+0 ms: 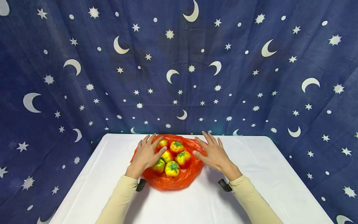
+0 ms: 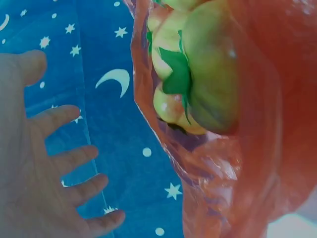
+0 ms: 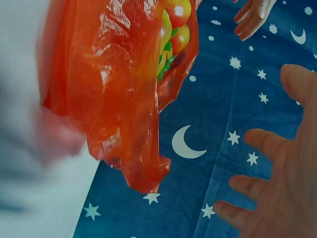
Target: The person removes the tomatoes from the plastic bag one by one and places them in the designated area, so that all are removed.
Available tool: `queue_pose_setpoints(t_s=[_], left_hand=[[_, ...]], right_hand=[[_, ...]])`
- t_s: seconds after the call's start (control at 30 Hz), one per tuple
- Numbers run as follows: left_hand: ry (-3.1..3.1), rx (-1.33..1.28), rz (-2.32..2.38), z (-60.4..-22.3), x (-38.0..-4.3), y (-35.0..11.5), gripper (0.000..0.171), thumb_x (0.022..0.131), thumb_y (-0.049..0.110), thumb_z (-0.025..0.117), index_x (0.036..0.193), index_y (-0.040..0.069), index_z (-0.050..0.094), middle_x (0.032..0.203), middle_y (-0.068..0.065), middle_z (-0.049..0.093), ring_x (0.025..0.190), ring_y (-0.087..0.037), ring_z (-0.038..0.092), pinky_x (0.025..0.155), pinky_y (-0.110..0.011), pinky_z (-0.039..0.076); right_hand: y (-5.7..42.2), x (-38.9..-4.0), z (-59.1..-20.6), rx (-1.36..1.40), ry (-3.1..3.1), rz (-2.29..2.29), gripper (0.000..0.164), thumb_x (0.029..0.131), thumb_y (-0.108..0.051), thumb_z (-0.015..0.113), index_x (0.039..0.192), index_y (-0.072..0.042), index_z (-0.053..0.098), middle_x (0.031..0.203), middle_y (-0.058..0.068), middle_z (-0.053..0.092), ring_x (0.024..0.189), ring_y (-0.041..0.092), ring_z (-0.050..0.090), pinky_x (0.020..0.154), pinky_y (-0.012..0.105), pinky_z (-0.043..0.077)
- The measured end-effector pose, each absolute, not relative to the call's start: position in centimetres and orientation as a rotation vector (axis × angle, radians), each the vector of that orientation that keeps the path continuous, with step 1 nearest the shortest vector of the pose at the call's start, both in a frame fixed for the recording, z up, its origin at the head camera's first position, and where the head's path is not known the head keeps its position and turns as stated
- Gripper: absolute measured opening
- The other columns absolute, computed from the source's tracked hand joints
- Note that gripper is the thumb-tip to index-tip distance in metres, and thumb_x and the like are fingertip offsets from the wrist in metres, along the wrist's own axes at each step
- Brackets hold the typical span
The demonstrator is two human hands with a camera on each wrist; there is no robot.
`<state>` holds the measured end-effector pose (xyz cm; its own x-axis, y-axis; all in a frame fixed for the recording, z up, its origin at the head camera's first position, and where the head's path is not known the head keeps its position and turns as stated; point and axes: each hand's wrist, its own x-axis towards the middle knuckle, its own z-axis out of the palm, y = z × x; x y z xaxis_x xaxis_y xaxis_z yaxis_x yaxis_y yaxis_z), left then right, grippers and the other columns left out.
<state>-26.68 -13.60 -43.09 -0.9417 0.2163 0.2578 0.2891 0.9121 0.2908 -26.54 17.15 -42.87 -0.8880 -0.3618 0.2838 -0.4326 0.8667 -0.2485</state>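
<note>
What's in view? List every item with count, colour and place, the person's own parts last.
tomato-like fruits: 6 visible, yellow to red with green tops, grouped in the open bag
plastic bag: 1, red, on the table near its far edge
table: 1, white covering, below the hands
backdrop: 1, dark blue with white moons, stars and dots, behind and beside the table
wrist devices: 2, black, one at each wrist
sleeves: 2, cream, on the forearms
left hand: 1, bare, at the bag's left
right hand: 1, bare, at its right

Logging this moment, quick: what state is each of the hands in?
Left hand: open, holding nothing, near the red bag.
Right hand: open, holding nothing, on the bag's other side.
</note>
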Motion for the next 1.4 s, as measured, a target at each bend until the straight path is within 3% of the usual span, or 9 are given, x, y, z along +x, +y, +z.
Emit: queue_pose_setpoints(t_s=[0.33, 0.53, 0.9, 1.4], left_hand=[[-2.771, -0.347, -0.581, -43.5, -26.6, -16.1, 0.056, 0.092, 0.046, 0.059, 0.142, 0.019, 0.052, 0.15, -0.019, 0.044, 0.14, -0.042, 0.035, 0.113, -0.065, 0.03], [-2.769, -0.337, -0.621, -43.8, -26.7, -17.6, 0.06, 0.09, 0.042, 0.064, 0.143, 0.017, 0.05, 0.15, -0.021, 0.043, 0.137, -0.044, 0.036, 0.112, -0.066, 0.03], [-2.849, -0.225, -0.761, -45.2, -26.6, -19.7, 0.068, 0.088, 0.041, 0.067, 0.149, 0.019, 0.042, 0.149, -0.023, 0.04, 0.132, -0.049, 0.041, 0.106, -0.068, 0.037], [-2.922, -0.161, -0.968, -47.1, -28.0, -21.5, 0.076, 0.088, 0.039, 0.068, 0.153, 0.017, 0.033, 0.155, -0.028, 0.027, 0.133, -0.056, 0.041, 0.106, -0.071, 0.034]], right_hand=[[16.7, -26.4, -43.2, 0.657, -2.759, 0.492, 0.062, 0.094, -0.056, 0.052, 0.148, -0.026, 0.046, 0.16, 0.011, 0.03, 0.147, 0.037, 0.028, 0.117, 0.066, 0.021], [16.4, -26.4, -43.4, 0.69, -2.73, 0.531, 0.062, 0.093, -0.053, 0.056, 0.146, -0.022, 0.048, 0.155, 0.014, 0.038, 0.142, 0.037, 0.036, 0.117, 0.059, 0.029], [15.1, -26.1, -44.3, 0.727, -2.723, 0.639, 0.062, 0.091, -0.05, 0.061, 0.145, -0.025, 0.048, 0.153, 0.011, 0.041, 0.139, 0.034, 0.042, 0.108, 0.058, 0.043], [13.0, -26.1, -45.0, 0.759, -2.796, 0.731, 0.066, 0.088, -0.045, 0.066, 0.147, -0.022, 0.047, 0.155, 0.011, 0.039, 0.142, 0.035, 0.039, 0.11, 0.062, 0.038]])
